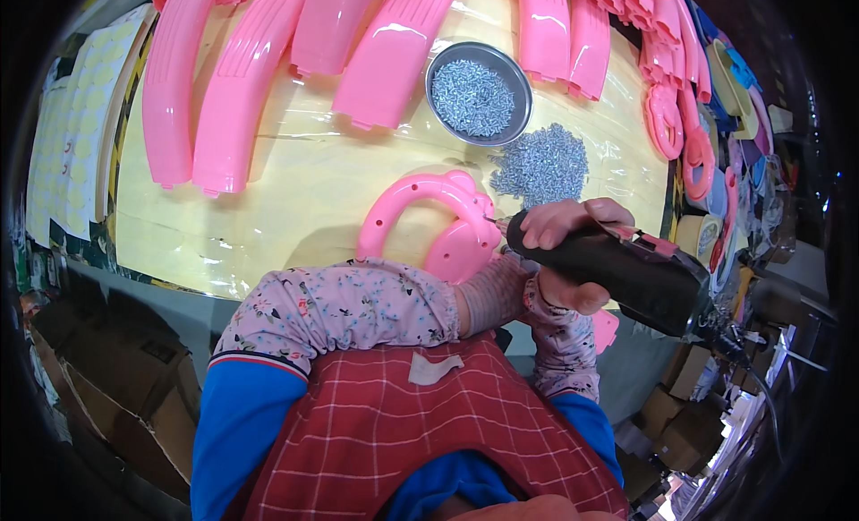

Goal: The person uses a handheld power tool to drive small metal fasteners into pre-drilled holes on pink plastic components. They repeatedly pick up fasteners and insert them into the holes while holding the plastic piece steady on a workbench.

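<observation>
My right hand (562,224) is wrapped round a black electric screwdriver (631,275), held nearly level. Its tip points left and meets the right edge of a curved pink plastic part (419,188), which has a rounded loop and several dark screw holes. Across the front of my body reaches my left arm, in a floral sleeve. My left hand (501,291), with grey striped fabric about it, is beside the pink part's lower right edge. The screwdriver and my right hand hide its fingers, so its grip does not show.
Behind the part, a metal bowl (518,78) of small screws stands by a loose screw pile (542,163). Long pink curved pieces (234,100) lie along the far side. More pink parts (664,118) are heaped at right. Sticker sheets (76,132) lie left; cardboard boxes (125,378) stand below.
</observation>
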Demonstrator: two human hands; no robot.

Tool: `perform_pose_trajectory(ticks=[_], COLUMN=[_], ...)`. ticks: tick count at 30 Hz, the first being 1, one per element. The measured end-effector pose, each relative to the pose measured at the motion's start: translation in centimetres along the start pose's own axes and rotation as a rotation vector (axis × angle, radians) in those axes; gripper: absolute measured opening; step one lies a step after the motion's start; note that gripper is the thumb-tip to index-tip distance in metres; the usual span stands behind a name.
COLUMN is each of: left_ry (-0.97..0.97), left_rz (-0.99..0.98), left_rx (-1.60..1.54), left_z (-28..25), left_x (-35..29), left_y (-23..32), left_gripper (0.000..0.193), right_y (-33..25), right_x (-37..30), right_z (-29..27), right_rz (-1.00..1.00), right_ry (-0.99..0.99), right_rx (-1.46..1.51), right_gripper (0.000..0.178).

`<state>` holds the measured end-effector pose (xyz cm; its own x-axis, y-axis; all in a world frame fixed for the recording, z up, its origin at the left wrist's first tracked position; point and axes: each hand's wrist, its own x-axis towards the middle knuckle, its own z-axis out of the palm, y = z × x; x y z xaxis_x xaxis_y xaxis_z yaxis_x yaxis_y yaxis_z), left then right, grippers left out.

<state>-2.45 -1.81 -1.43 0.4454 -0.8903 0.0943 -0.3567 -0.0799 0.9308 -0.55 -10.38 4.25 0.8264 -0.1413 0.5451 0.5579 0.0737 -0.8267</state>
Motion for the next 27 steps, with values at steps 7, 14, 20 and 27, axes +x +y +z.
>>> perform_pose_trajectory(ticks=[7, 14, 20, 27], left_ry=[0.237, -0.031, -0.029, 0.128], left_rz=[0.039, 0.139, 0.155, 0.178], left_rx=[-0.313, 0.447, 0.533, 0.189], left_z=[5.0, 11.1, 6.6, 3.8], left_x=[0.6, 0.2, 0.1, 0.6], left_y=[-2.0, -7.8, -4.5, -2.5], left_gripper=[0.048, 0.032, 0.028, 0.032], right_y=[-0.9, 0.2, 0.1, 1.7], right_x=[-1.1, 0.7, 1.1, 0.7], right_z=[0.1, -0.4, -0.6, -0.1], right_rz=[0.263, 0.452, 0.207, 0.265], right_ry=[-0.038, -0.133, -0.097, -0.106], right_rx=[-0.140, 0.137, 0.096, 0.184], right_gripper=[0.083, 0.058, 0.087, 0.064])
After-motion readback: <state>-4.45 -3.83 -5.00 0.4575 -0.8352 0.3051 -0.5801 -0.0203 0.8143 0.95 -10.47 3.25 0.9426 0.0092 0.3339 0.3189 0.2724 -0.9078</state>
